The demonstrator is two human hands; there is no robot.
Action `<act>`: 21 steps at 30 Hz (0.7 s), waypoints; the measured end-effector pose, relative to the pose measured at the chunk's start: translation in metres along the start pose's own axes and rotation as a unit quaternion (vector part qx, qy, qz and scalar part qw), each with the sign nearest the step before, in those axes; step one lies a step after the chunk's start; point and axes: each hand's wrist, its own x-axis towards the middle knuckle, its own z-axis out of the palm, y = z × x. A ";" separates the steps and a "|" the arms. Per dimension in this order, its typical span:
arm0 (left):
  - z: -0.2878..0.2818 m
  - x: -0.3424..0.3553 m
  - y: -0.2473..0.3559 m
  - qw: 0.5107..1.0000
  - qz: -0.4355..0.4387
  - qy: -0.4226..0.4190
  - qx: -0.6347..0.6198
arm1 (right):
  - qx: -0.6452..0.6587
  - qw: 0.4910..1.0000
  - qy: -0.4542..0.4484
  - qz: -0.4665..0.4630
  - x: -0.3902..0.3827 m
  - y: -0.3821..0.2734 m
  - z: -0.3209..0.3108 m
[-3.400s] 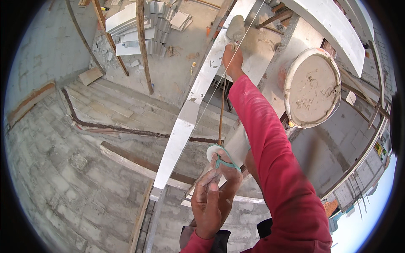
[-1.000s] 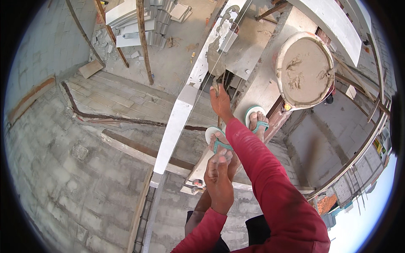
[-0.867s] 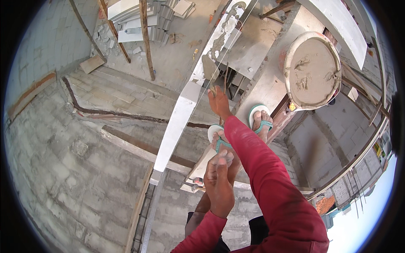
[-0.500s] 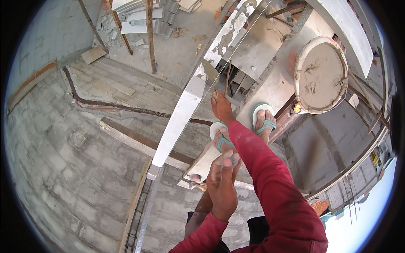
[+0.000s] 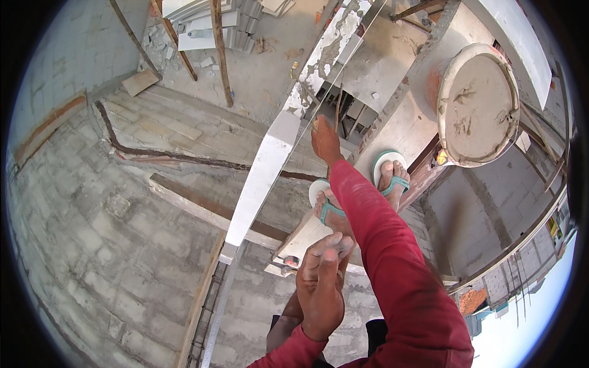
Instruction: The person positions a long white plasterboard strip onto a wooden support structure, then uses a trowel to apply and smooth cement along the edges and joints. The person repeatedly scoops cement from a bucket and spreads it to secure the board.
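Note:
My right hand (image 5: 326, 142) is closed around a trowel (image 5: 312, 98), stretched out toward a narrow row of white blocks. The blade appears nearly edge-on and is hard to make out. It lies close to where the bare white block (image 5: 264, 175) meets a stretch smeared with grey mortar (image 5: 331, 52). A thin taut string (image 5: 351, 58) runs along the row, right beside the hand. Nearer to me, my left hand (image 5: 322, 282) is raised with its fingers curled together, and nothing shows in it.
On the right a bucket (image 5: 442, 116) full of wet mortar (image 5: 475, 116) stands by the ledge. My sandalled feet (image 5: 392, 178) rest on a narrow ledge (image 5: 402, 113). Wooden props (image 5: 219, 55) and stacked grey panels (image 5: 242, 30) are far left. A timber beam (image 5: 202, 205) crosses below.
The trowel blade has turned from showing its flat face to nearly edge-on. My right hand has moved slightly up and away. The left hand keeps its curled pose.

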 end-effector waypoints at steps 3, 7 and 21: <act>0.002 -0.003 0.000 1.000 -0.006 0.001 0.010 | 0.020 0.998 0.034 0.043 0.003 -0.017 -0.009; 0.003 -0.005 -0.002 1.000 -0.003 0.003 0.022 | 0.016 0.997 0.067 0.038 0.033 -0.037 -0.048; -0.002 0.000 0.007 1.000 0.017 -0.021 -0.010 | -0.326 0.944 -0.054 0.011 0.077 0.000 -0.086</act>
